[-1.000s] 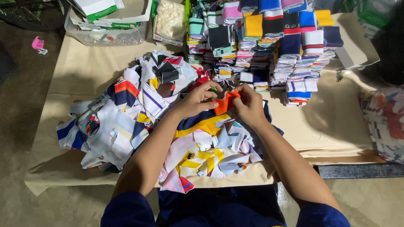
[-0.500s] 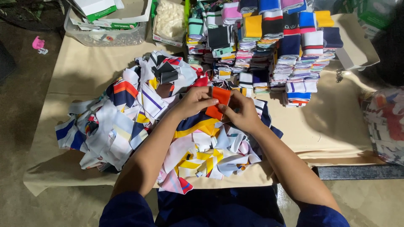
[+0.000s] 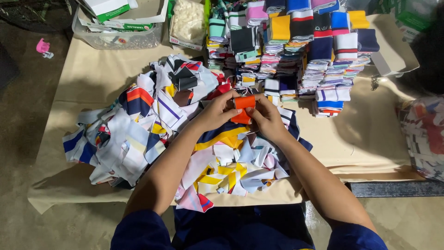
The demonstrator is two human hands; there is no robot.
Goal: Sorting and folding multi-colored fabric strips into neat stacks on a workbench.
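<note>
Table: it is covered with a beige cloth and carries everything below; the person sits at its near edge.
Loose heap: a wide pile of cut fabric pieces in white, navy, yellow, orange and red lies on the middle and left of the table, under and around both forearms.
Folded stacks: many small folded fabric pieces stand in tight rows at the far side, right of the middle, in many colours.
Plastic tub: a clear tub stands at the far left; it holds white and green cardboard boxes and some papers.
Open box: just right of the tub, it holds a bag of small whitish pieces.
Printed bag: it lies at the right edge, only partly in view.
Left hand: it is raised over the heap, wrist bent inward, fingers closed on the left end of the orange strip.
Right hand: it faces the left hand, just beside it, fingers closed on the right end of the same strip.
Orange strip: a small orange fabric piece, held between both hands above the heap, in front of the folded stacks; its lower part hangs folded under the fingers.
</note>
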